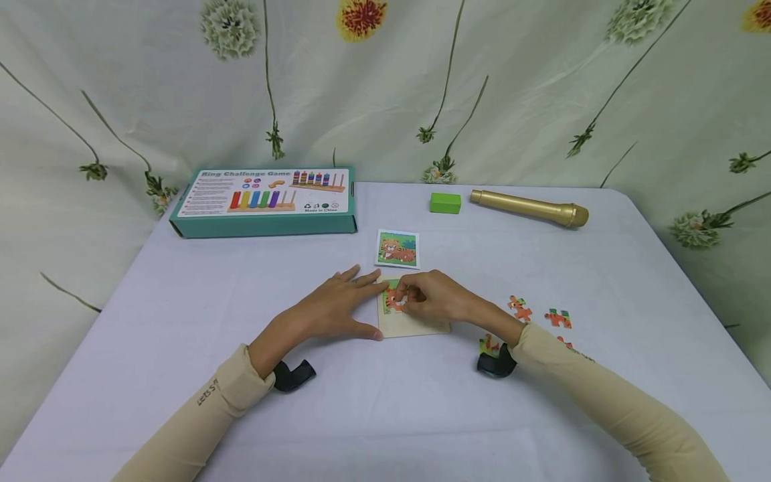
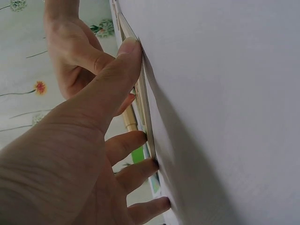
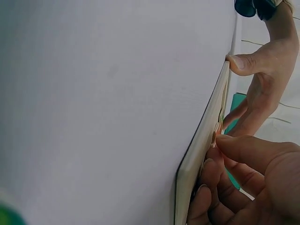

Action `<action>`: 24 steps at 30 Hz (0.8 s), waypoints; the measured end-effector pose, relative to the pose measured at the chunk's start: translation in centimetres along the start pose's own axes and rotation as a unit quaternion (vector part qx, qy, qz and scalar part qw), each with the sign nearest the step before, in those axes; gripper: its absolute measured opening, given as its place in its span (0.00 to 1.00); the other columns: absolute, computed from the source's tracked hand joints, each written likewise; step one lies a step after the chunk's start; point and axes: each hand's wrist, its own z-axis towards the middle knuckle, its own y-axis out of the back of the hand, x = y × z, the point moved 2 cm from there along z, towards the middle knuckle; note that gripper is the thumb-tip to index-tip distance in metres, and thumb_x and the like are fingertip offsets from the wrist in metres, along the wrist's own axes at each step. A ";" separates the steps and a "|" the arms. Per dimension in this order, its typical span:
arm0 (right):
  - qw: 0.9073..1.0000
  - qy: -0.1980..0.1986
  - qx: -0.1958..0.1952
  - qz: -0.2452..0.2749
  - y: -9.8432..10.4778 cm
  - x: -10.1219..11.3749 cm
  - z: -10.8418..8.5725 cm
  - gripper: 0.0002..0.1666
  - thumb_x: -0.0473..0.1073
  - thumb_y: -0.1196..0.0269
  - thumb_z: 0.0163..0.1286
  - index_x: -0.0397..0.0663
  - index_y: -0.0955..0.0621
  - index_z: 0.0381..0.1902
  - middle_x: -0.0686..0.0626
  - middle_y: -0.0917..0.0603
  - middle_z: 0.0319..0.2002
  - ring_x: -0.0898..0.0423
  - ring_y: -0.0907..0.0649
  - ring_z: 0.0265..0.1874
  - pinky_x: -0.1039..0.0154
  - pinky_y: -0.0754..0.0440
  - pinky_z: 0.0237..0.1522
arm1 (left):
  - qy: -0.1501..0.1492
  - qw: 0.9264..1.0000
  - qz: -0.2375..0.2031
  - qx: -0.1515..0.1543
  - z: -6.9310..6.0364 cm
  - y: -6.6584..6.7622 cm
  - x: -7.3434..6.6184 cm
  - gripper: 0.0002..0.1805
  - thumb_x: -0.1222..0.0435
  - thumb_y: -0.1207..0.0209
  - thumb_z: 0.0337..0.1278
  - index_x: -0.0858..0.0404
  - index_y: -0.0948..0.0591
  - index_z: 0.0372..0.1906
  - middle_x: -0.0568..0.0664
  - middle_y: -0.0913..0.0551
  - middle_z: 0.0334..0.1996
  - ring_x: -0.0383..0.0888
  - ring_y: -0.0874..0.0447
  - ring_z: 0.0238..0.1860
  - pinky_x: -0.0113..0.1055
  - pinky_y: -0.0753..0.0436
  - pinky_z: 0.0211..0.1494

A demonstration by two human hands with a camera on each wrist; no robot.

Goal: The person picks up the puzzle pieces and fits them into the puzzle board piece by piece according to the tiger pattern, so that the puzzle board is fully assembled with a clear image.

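Observation:
A pale wooden puzzle board (image 1: 415,327) lies on the table with some tiger-picture pieces (image 1: 393,301) set in its left part. My left hand (image 1: 337,301) spreads over the board's left side. Its thumb touches the near left corner, and the other fingers lie straight along the left and upper edge. Over the middle of the board, my right hand (image 1: 435,296) pinches a small puzzle piece (image 3: 216,136) between thumb and fingers, mostly hidden by them. Just beyond the board is a tiger picture card (image 1: 397,250).
Several loose puzzle pieces (image 1: 559,318) lie to the right, some partly behind my right forearm. At the back are a teal ring game box (image 1: 265,224), a green block (image 1: 445,203) and a gold microphone (image 1: 524,207). A flowered cloth (image 1: 385,100) hangs behind the table.

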 end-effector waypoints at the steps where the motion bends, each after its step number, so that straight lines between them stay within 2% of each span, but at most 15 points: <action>1: 1.000 0.001 0.000 0.001 0.0 0.0 0.0 0.06 0.35 0.36 0.63 0.47 0.18 0.39 0.56 0.23 0.24 0.63 0.27 0.27 0.71 0.28 0.31 | 0.000 1.000 0.000 0.000 0.0 0.0 0.0 0.50 0.39 0.34 0.45 0.50 0.39 0.74 0.47 0.46 0.75 0.60 0.58 0.75 0.57 0.52 0.74; 7: 1.000 0.008 -0.004 0.004 0.1 0.0 -0.1 0.06 0.35 0.36 0.64 0.46 0.17 0.39 0.55 0.23 0.25 0.63 0.27 0.27 0.71 0.28 0.32 | 0.001 1.000 -0.002 0.002 0.0 0.0 0.0 0.50 0.39 0.34 0.45 0.50 0.39 0.74 0.47 0.46 0.75 0.61 0.58 0.75 0.58 0.52 0.74; 14: 1.000 0.006 0.002 0.009 0.2 0.1 -0.1 0.13 0.34 0.38 0.64 0.45 0.17 0.47 0.54 0.15 0.37 0.63 0.25 0.31 0.71 0.26 0.36 | 0.006 1.000 -0.003 0.002 0.0 0.0 -0.1 0.50 0.38 0.34 0.45 0.50 0.39 0.74 0.47 0.46 0.75 0.60 0.58 0.75 0.58 0.52 0.74; 24: 1.000 0.006 0.003 0.006 0.2 0.2 -0.2 0.13 0.35 0.37 0.64 0.45 0.16 0.46 0.55 0.16 0.35 0.63 0.26 0.30 0.72 0.26 0.35 | 0.007 1.000 -0.002 0.002 0.1 0.0 -0.1 0.50 0.39 0.34 0.44 0.50 0.38 0.73 0.48 0.46 0.75 0.60 0.58 0.75 0.58 0.51 0.74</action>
